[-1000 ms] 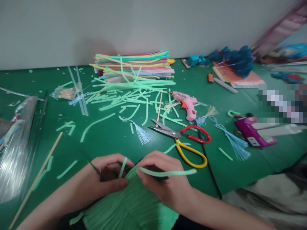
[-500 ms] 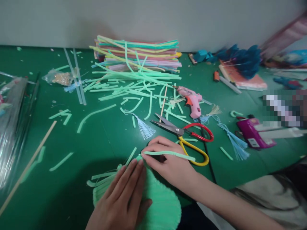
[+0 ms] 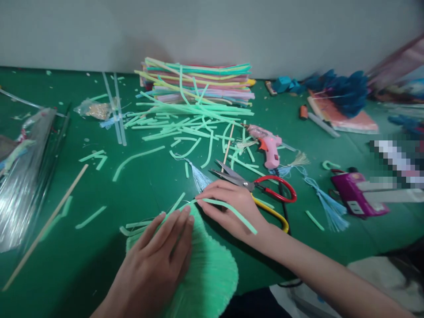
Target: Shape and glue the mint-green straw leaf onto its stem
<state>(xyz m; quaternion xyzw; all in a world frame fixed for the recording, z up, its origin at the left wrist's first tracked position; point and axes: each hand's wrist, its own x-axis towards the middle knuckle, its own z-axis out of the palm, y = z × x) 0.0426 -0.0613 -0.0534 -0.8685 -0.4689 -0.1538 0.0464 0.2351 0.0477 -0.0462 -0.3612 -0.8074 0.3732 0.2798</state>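
Left hand (image 3: 155,260) lying flat, fingers spread open and pressing down on the mint green ribbed piece (image 3: 207,276) near the front edge of the green table (image 3: 109,247); not gripping anything, just pinning it. Right hand (image 3: 228,210) pinching the end of a mint pipe cleaner (image 3: 232,211) right at the top edge of that ribbed piece, fingers closed on it, rest of the stem trailing back over the wrist; fingertips of both hands nearly touching there.

Sitting just behind the right hand: red and yellow scissors (image 3: 261,187), blades open, yellow loop partly hidden under the wrist; pale blue tassel (image 3: 199,179) just beside the knuckles. Further back, pink glue gun (image 3: 266,145) lying on its side among loose mint pipe cleaner scraps (image 3: 185,128); stack of coloured pipe cleaners (image 3: 198,81) against the wall behind those. Purple device (image 3: 356,192) off to the right, another blue tassel (image 3: 327,203) near it; wooden stick (image 3: 46,227) and clear plastic wrapping (image 3: 26,176) over on the left.
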